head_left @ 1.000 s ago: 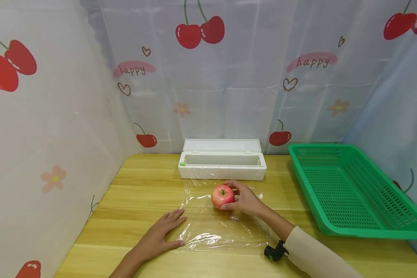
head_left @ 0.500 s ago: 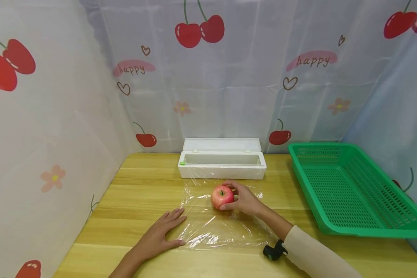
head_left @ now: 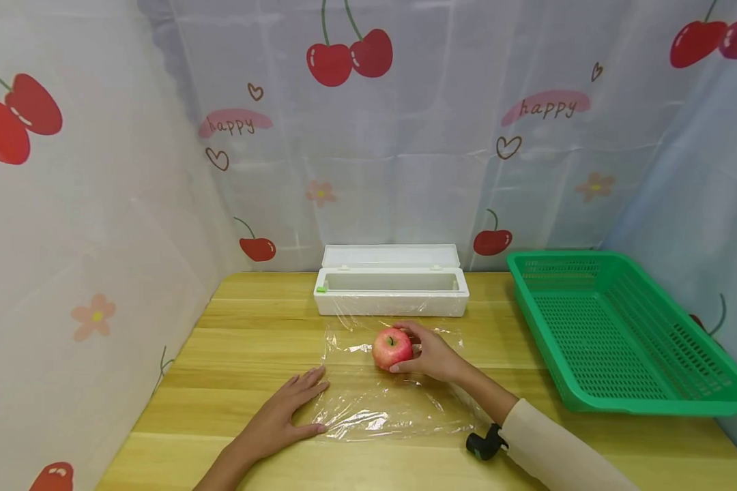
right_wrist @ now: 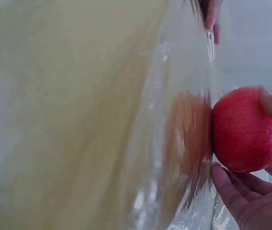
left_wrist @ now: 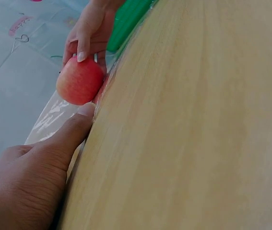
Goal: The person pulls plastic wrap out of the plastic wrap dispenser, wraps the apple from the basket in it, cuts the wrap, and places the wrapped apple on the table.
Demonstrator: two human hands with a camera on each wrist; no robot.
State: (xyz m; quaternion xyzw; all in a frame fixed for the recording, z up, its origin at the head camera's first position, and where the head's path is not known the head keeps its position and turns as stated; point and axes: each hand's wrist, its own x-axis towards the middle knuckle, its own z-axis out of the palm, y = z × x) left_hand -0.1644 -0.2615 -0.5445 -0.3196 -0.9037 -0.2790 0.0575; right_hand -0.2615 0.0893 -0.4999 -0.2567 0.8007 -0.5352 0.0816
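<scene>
A red apple [head_left: 392,349], stem up, sits on a sheet of clear plastic wrap [head_left: 381,416] spread over the table. My right hand [head_left: 432,351] grips it from the right side, thumb in front and fingers behind. In the right wrist view the apple [right_wrist: 246,129] touches the wrap, with the fingers curled about it. My left hand [head_left: 282,416] rests flat with fingers spread, its fingertips at the left edge of the wrap. The wrap runs back to a white wrap dispenser box [head_left: 393,305] whose lid stands raised.
A green plastic basket [head_left: 635,407] stands at the right of the wooden table [head_left: 252,341]. Below the right sleeve [head_left: 559,443] a small black device [head_left: 485,443] sticks out at the wrist. A cherry-patterned curtain [head_left: 405,184] closes off the back and sides.
Both hands and the apple stay almost where they were. The head view has shifted very slightly.
</scene>
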